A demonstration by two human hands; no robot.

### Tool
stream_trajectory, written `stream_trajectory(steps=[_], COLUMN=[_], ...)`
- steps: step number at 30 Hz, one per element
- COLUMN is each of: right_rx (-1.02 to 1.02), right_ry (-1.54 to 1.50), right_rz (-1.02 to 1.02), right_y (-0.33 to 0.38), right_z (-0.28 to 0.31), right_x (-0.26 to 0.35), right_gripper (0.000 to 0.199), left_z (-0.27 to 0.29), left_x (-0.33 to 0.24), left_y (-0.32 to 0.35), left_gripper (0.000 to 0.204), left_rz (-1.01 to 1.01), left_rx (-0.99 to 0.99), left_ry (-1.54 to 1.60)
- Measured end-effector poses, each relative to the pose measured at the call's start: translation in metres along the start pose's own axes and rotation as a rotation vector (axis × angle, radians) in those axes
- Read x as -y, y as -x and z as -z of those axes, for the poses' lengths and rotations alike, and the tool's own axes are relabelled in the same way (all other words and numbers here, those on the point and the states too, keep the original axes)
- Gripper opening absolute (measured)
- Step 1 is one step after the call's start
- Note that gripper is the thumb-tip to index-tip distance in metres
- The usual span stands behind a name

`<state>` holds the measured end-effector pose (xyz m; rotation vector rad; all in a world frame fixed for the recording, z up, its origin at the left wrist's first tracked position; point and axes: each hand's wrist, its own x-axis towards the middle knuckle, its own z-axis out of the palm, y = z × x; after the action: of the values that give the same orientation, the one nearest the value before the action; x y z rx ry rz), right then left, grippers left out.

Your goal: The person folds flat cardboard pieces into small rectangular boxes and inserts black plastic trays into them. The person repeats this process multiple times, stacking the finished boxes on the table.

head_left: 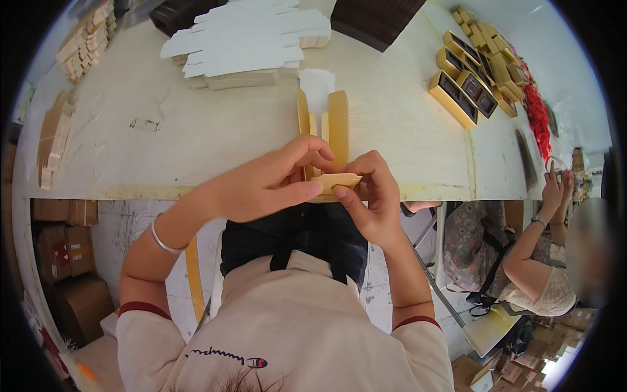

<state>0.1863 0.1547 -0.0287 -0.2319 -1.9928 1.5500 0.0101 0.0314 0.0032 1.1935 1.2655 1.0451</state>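
Note:
A partly folded gold cardboard box (pixel 339 121) lies at the table's near edge, its long side walls standing up and a white flap stretched out at the far end. My left hand (pixel 264 179) has its thumb against the box's near end flap, with its fingers bent over the inside. At the right corner of that flap, my right hand (pixel 371 199) pinches the card between thumb and fingers. The flap's pale edge shows between both hands. My fingers hide part of the box's inside.
Beyond the box lies a stack of flat white box blanks (pixel 245 39), beside dark brown trays (pixel 375 19). Finished gold boxes (pixel 454 98) with dark inserts stand at right, near red ribbon (pixel 537 121). Folded card pieces (pixel 55 137) lie left. A co-worker (pixel 522 261) sits at right.

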Motion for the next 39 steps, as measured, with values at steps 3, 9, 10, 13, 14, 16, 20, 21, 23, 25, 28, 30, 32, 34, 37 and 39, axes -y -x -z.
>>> stream_trajectory(steps=[3, 9, 10, 13, 14, 16, 20, 21, 23, 25, 28, 30, 32, 34, 37, 39], right_rx=[-0.059, 0.025, -0.043, 0.046, 0.108, 0.221, 0.422, 0.465, 0.546, 0.474, 0.28, 0.289, 0.207, 0.2, 0.192, 0.218], right_ry=[0.09, 0.75, 0.909, 1.018, 1.028, 1.041, 0.86, 0.721, 0.44, 0.483, 1.018, 1.021, 0.968, 0.813, 0.643, 0.721], right_rz=[-0.117, 0.23, 0.361, 0.399, 0.327, 0.247, -0.062, -0.092, -0.149, -0.066, 0.338, 0.33, 0.327, 0.243, 0.253, 0.359], right_y=[0.0, 0.008, 0.008, 0.008, 0.006, 0.002, -0.015, -0.021, -0.029, -0.031, -0.04, -0.028, -0.014, -0.001, 0.005, 0.002], right_z=[-0.005, -0.007, -0.006, -0.006, -0.007, -0.006, 0.004, 0.008, 0.018, 0.037, 0.066, 0.058, 0.033, 0.009, 0.012, 0.035], right_x=[0.01, 0.006, 0.007, 0.006, 0.011, 0.017, 0.024, 0.026, 0.032, 0.034, 0.017, 0.015, 0.016, 0.024, 0.047, 0.048], right_gripper=[0.028, 0.038, 0.041, 0.037, 0.029, 0.026, 0.024, 0.026, 0.029, 0.028, 0.022, 0.02, 0.018, 0.027, 0.042, 0.046], left_z=[-0.016, -0.029, -0.031, -0.039, -0.04, -0.042, -0.028, -0.023, -0.007, 0.016, 0.037, 0.035, 0.014, -0.008, -0.015, -0.006], left_x=[0.011, 0.01, 0.012, 0.015, 0.02, 0.028, 0.01, 0.007, 0.002, -0.004, -0.017, -0.027, -0.038, -0.029, -0.009, 0.003], left_y=[0.001, -0.002, -0.002, 0.001, 0.001, -0.003, -0.005, -0.005, -0.005, -0.008, -0.01, -0.012, -0.011, -0.002, 0.005, 0.007], left_gripper=[0.029, 0.018, 0.015, 0.007, 0.008, 0.01, 0.013, 0.014, 0.015, 0.012, 0.016, 0.025, 0.038, 0.045, 0.042, 0.039], left_rz=[-0.088, -0.3, -0.292, -0.386, -0.41, -0.466, -0.245, -0.241, -0.258, -0.302, -0.409, -0.528, -0.582, -0.443, -0.347, -0.376], left_rx=[-0.191, -0.397, -0.424, -0.498, -0.521, -0.567, -0.319, -0.282, -0.16, 0.014, 0.114, -0.061, -0.39, -0.304, -0.201, -0.165], left_ry=[-0.067, -0.526, -0.535, -0.766, -0.822, -0.931, -0.844, -0.852, -0.875, -0.902, -1.108, -1.304, -1.441, -1.36, -1.168, -1.057])
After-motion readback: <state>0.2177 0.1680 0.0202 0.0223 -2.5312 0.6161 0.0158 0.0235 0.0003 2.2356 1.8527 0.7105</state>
